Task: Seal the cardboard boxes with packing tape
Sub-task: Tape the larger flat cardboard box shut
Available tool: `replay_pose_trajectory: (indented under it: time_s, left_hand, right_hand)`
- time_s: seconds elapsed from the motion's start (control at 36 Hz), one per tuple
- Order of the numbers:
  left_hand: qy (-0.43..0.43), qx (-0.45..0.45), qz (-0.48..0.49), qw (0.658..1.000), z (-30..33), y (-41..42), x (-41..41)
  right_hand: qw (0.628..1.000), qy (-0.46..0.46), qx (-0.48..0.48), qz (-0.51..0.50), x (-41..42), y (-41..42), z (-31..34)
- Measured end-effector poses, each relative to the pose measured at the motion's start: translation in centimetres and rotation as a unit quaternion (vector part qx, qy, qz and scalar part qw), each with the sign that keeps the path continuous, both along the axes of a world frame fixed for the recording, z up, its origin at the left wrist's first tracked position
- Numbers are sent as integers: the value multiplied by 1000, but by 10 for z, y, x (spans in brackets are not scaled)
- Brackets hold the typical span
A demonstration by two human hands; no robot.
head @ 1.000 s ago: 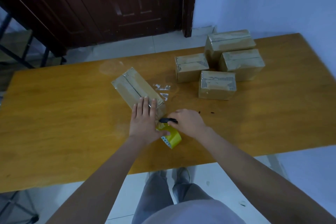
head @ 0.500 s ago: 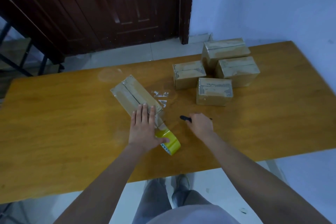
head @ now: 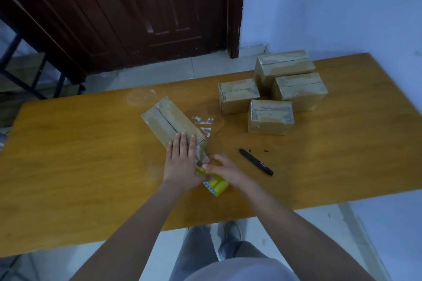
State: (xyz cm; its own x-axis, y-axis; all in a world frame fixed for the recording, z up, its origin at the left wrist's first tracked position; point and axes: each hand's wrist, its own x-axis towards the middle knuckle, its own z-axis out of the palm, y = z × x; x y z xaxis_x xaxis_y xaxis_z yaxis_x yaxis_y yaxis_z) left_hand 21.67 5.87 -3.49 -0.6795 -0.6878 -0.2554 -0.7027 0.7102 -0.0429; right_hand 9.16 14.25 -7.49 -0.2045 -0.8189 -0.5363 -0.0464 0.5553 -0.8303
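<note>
A long, flat brown cardboard box (head: 170, 121) lies slantwise on the orange-brown wooden table (head: 80, 166), a little left of the frame's centre, with a strip of clear tape running down its top seam. The person's left hand (head: 182, 164) presses flat on the near end of that box, fingers straight and close together, pointing away toward the top of the frame. A shiny tongue of clear tape (head: 201, 153) runs off the box's near end, down toward a yellow roll of packing tape (head: 215, 186) that sits on the table just below both hands, partly hidden by them.

The right hand (head: 222, 170) comes in from the lower right and meets the left at the loose tape. Its fingers are slightly spread and reach toward the tape end, but they are blurred and I cannot tell whether they pinch it or only touch it.

Just right of that hand a black marker pen (head: 256, 162) lies loose on the table, angled from upper left to lower right. A few scraps of clear tape (head: 204, 121) stick to the wood beside the long box.

In the upper right of the table, four smaller brown cardboard boxes (head: 270, 117) stand clustered together, touching or nearly so, their tops already taped.
</note>
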Motion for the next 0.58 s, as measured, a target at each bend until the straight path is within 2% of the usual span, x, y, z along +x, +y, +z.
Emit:
replay_pose_trajectory:
  time_s: [0.19, 0.31, 0.44, 0.58]
  left_hand:
    - [11, 22, -12, 1000, 2, -6, 3]
    - [46, 22, -18, 999, 12, -20, 11]
    - [124, -56, -37, 990, -4, -27, 10]
    - [156, -129, -61, 977, -16, -26, 9]
  right_hand:
    - [997, -22, -57, -36, 9, 0, -6]
    - [996, -27, -70, -44, 9, 6, -5]
    - [995, -5, -84, -61, 16, 11, -7]
    - [993, -1, -94, -74, 15, 30, -9]
